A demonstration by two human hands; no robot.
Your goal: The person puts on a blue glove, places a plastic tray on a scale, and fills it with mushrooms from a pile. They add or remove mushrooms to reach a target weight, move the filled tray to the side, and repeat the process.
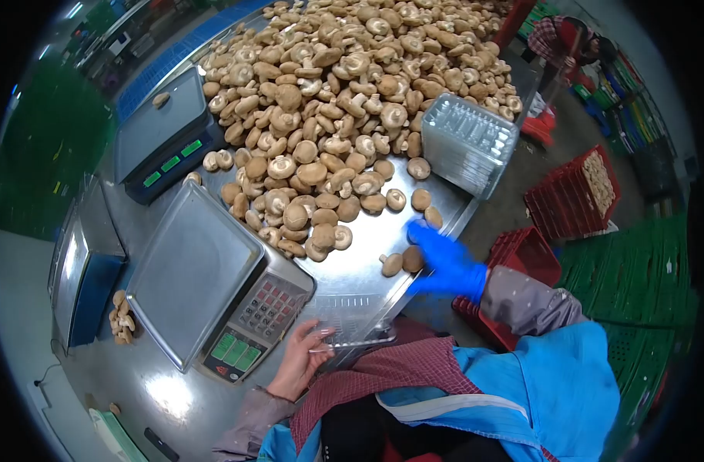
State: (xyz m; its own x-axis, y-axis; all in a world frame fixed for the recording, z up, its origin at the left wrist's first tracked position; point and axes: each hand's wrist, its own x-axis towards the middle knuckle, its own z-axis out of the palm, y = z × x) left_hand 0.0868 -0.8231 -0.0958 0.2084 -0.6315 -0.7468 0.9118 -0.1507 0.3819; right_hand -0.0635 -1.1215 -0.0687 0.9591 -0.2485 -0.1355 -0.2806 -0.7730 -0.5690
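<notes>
My left hand (300, 357), bare, grips the near left edge of a clear plastic tray (356, 317) at the front of the metal table, close to my body. My right hand (450, 263) wears a blue glove, slightly blurred. Its fingers are spread and nothing shows in them. Just left of that glove lie two loose mushrooms, a brown cap (412, 259) and a paler mushroom (391, 264). Beyond them a large pile of mushrooms (329, 115) covers the far part of the table.
A digital scale (198, 269) stands to my left, with a second scale (163, 135) behind it. Stacked clear trays (469, 146) sit at the table's right edge. Red crates (574, 196) stand on the floor to the right. Another person (560, 42) bends over at the far right.
</notes>
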